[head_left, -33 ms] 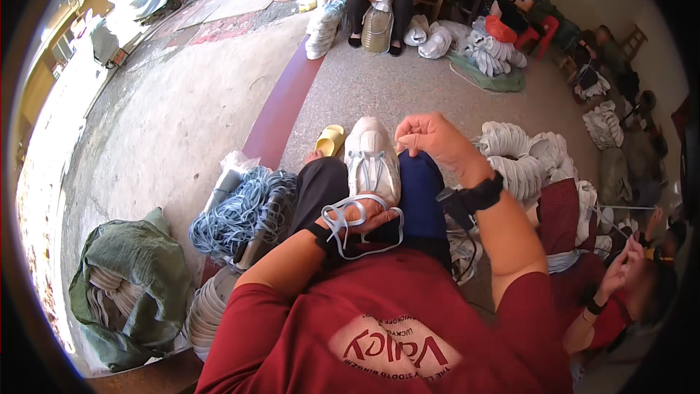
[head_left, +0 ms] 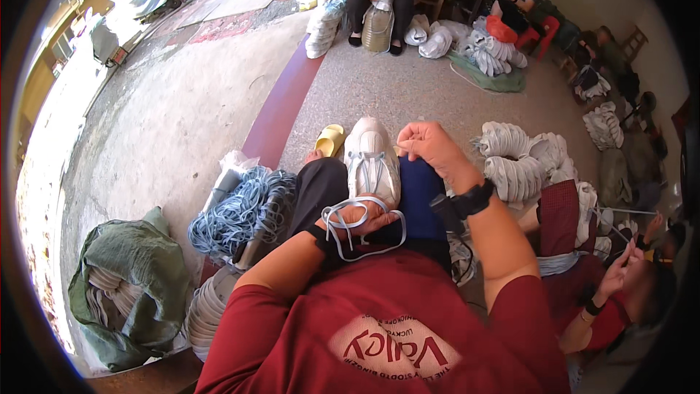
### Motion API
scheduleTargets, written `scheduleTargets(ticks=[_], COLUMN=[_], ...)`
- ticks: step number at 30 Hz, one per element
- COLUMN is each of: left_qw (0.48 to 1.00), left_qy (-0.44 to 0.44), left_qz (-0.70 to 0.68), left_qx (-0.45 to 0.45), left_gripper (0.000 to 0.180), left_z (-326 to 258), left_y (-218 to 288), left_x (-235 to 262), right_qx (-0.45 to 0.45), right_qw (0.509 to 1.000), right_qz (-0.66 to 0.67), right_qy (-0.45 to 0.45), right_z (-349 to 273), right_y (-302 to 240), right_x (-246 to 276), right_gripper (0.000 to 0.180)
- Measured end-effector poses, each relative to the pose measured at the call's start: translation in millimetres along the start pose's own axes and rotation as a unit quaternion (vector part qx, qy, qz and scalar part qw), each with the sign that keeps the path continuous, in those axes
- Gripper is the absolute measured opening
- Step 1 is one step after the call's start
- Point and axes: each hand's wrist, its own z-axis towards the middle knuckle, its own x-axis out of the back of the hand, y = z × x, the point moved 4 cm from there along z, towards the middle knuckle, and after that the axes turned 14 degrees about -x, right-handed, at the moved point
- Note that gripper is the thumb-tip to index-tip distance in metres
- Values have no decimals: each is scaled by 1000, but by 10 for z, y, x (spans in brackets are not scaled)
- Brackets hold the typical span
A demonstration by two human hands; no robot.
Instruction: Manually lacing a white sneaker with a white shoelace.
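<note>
A white sneaker rests on my lap between my knees, its toe pointing away from me. Pale blue lace runs across its upper. My left hand grips the shoe at its near end, and loose loops of shoelace hang over the hand and wrist. Just right of the toe, above my blue-covered right thigh, is my right hand. Its thumb and fingertips are pinched together; whatever is between them is too small to make out.
A heap of blue laces lies at my left, beside stacked shoe parts and a green sack. Bundled white shoes stand to my right. A co-worker's hand pulls a lace at far right; another person sits ahead.
My right hand and forearm have shifted very slightly. The left hand keeps its grip on the sneaker, and the lace loops have barely moved.
</note>
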Motion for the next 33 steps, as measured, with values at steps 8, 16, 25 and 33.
scheduleTargets(ticks=[8, 16, 25, 33], left_qw=[982, 980, 975, 978], left_qy=[50, 66, 70, 84], left_qz=[-152, -167, -194, -182], left_qx=[106, 90, 81, 61], left_gripper=[42, 40, 40, 40], left_z=[-89, -96, -30, -43], left_y=[-213, -280, -265, -268], left_x=[-31, -25, 19, 23], right_qx=[20, 84, 13, 23], right_qw=[964, 954, 996, 992], right_qz=[-87, -24, 37, 115], right_qy=[252, 288, 81, 47], right_z=[677, 659, 690, 639], right_y=[1073, 1093, 1099, 1121], right_x=[-342, -384, -330, -277], right_gripper=[7, 3, 5, 15])
